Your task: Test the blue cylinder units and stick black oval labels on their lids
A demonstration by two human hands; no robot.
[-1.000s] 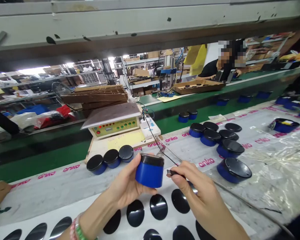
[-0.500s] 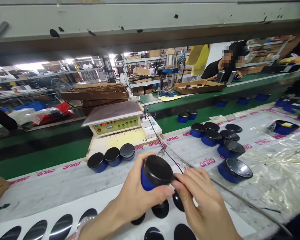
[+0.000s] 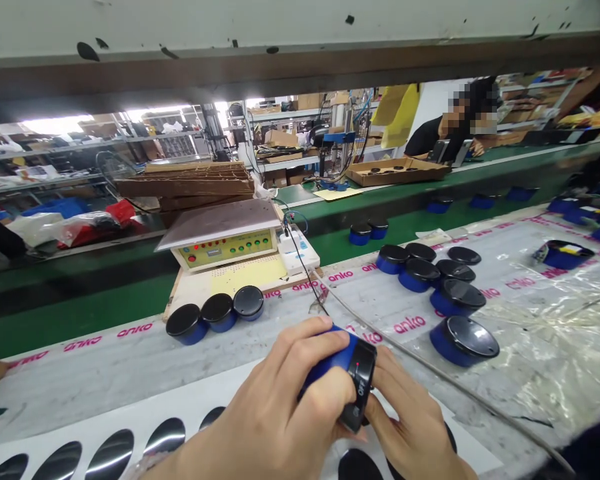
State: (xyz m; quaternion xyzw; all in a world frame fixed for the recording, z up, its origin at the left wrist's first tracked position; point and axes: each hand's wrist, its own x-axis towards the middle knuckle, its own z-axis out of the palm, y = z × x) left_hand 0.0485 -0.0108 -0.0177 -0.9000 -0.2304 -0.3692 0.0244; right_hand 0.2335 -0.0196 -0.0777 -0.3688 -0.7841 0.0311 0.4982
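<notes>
A round blue-and-black device [image 3: 363, 377] is tipped on its side over the bench. Its black band, with ON and OFF lettering and a small red mark, faces me. My left hand [image 3: 275, 393] is closed around its blue body. At its right side, the bent fingers of my right hand [image 3: 410, 413] press against the black end; their tips are partly hidden behind it. Below both hands lies a white sheet [image 3: 260, 380] bearing shiny black round stickers [image 3: 111, 456], several of them covered by my hands and forearm.
Several similar devices stand left [image 3: 218, 312] and right [image 3: 457, 297] on the plastic-covered bench. A grey cable [image 3: 445, 373] crosses it. Behind are a control box [image 3: 225, 250], a green conveyor [image 3: 325, 233] and a person [image 3: 425, 137] across it. A beam [image 3: 300, 27] hangs overhead.
The device has been turned from top up to its side, showing the lettered band, and sits slightly lower and further right. My left hand has rolled over, its back now up.
</notes>
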